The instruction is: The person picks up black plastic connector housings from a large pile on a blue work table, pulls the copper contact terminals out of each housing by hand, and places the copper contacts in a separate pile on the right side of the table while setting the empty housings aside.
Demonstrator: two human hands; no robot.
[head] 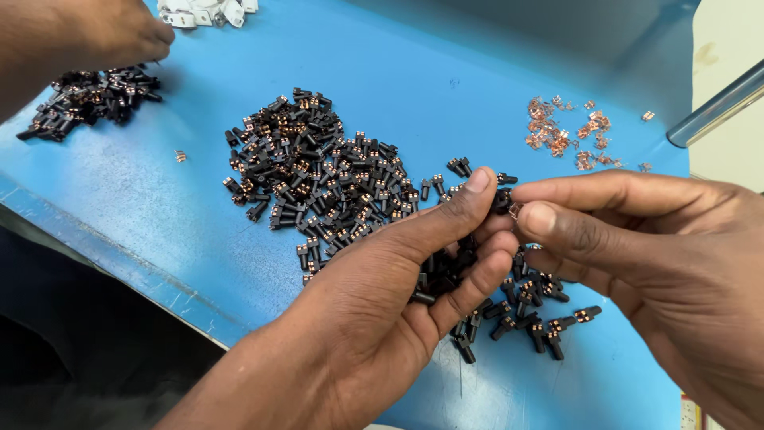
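Both hands meeting above the near right part of a blue desk [477, 87]. Left hand [398, 295] palm up, fingers curled around a clutch of small black plastic parts [442, 271], thumb tip pressed against one black part [501, 199] at the meeting point. Right hand [660, 263] coming in from the right, thumb and forefinger pinched on a tiny copper clip [515, 210] held right against that black part (whether seated in it or only touching, cannot tell). Just below the hands, a loose scatter of black parts with copper fittings [541, 318] on the desk. Left of the hands, toward the middle, a big heap of the same black parts [318, 167], many showing copper at one end. Far right, a small pile of bare copper clips [569, 131]. Far left, a second dark heap [87, 99] with another person's hand [87, 36] over it, fingertips down at the pile. White plastic pieces [207, 12] at the far edge, cut off by the frame. One stray copper clip [181, 156] lying alone at left.
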